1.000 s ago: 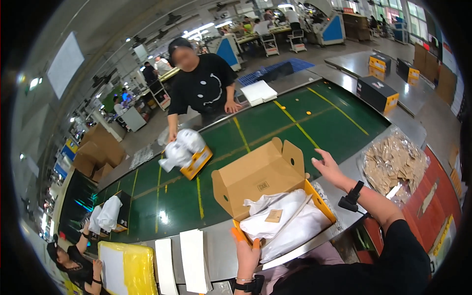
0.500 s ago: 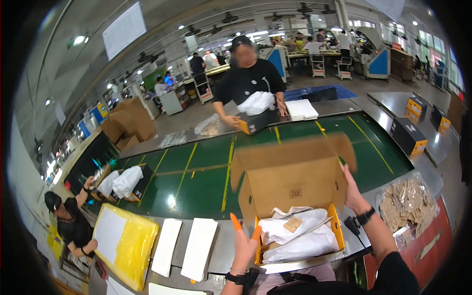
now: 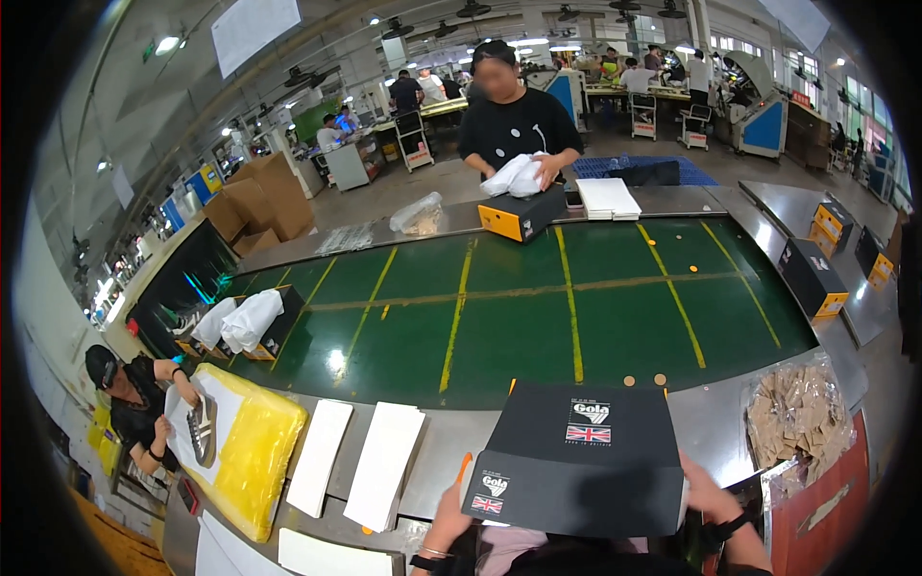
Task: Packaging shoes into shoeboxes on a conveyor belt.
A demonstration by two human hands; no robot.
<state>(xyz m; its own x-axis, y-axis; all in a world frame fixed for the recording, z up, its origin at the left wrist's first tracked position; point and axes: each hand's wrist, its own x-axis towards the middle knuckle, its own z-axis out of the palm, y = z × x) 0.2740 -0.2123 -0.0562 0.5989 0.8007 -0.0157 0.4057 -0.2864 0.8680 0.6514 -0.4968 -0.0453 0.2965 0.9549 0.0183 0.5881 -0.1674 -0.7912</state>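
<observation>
Closed since the earlier frame, the black rectangular cardboard shoebox (image 3: 576, 461) now lies lid-down on the grey metal surface (image 3: 711, 422). Left hand (image 3: 447, 518) and right hand (image 3: 706, 494) each keep a grip clamped on its near corners. Beyond runs a green conveyor belt (image 3: 499, 307).

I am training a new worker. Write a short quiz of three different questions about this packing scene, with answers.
1. True or false: the black cardboard shoebox held by both hands is closed.
2. Which lies right of it: A) clear plastic bag of brown paper packets, B) yellow foam pad?
3. Fill in: the flat belt in front of the box is dark ____.

Key: 1 true; 2 A; 3 green. The left hand and right hand grip the box's two ends.
</observation>
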